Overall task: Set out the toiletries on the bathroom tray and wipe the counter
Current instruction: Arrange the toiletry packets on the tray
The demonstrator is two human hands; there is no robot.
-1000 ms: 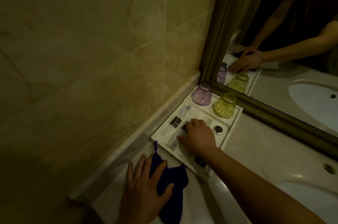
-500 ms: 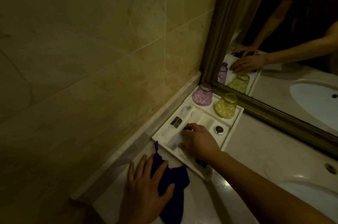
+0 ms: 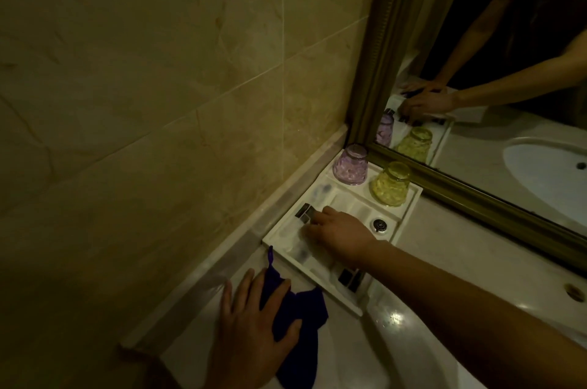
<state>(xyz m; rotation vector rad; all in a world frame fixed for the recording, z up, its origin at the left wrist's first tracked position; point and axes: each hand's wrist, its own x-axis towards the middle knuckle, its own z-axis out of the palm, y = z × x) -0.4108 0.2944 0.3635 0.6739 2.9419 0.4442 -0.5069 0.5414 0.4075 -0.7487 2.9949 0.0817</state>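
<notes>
Right hand (image 3: 341, 234) is on the white tray (image 3: 409, 198), fingertips curled at a dark-labelled packet (image 3: 305, 214), probably nudging it into its slot; can't tell if it's pinched. Left hand (image 3: 251, 328) presses flat, fingers spread, on the blue cloth (image 3: 300, 322) just below the tray, parked ready for wiping.
</notes>
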